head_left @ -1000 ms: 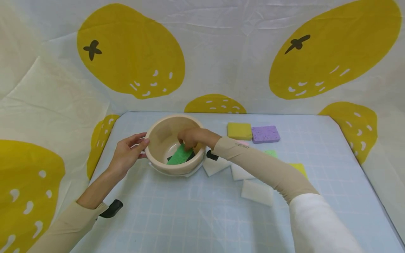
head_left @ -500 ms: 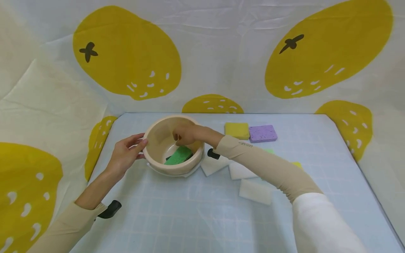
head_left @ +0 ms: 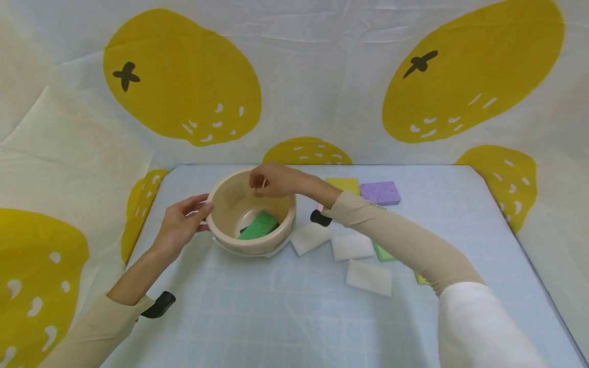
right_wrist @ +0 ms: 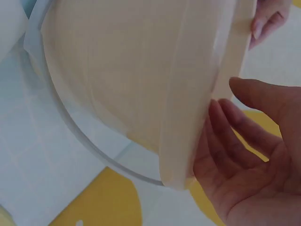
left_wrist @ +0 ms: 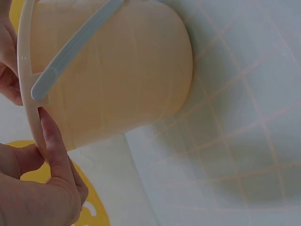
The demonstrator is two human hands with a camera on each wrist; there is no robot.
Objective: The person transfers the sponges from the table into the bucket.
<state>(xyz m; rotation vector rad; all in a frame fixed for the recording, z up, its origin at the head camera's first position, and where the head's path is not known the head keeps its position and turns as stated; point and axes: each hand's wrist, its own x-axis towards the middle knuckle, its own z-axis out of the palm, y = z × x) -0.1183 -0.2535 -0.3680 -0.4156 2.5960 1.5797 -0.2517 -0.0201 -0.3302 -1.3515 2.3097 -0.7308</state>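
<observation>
A beige bucket (head_left: pixel 250 247) stands on the left part of the table. Its grey-blue handle (left_wrist: pixel 77 52) hangs down along the outside. My left hand (head_left: pixel 181 226) pinches the bucket's left rim between thumb and fingers. Over the right rear part of the opening is my right hand (head_left: pixel 278 180), its fingers loosely bent; the right wrist view shows nothing between thumb and fingers (right_wrist: pixel 233 148). A green sponge (head_left: pixel 260 225) lies tilted at the bottom of the bucket, with something dark partly hidden under it.
Three white sponges (head_left: pixel 369 277) lie right of the bucket. Farther back sit a yellow sponge (head_left: pixel 342 185) and a purple sponge (head_left: pixel 380 193). Beneath the right forearm, a green piece (head_left: pixel 383 252) and a yellow piece (head_left: pixel 421 279) are partly covered.
My right hand has let go of the green sponge and risen out of the bucket toward its rear rim. The sponge stays inside. My left hand keeps its hold on the rim.
</observation>
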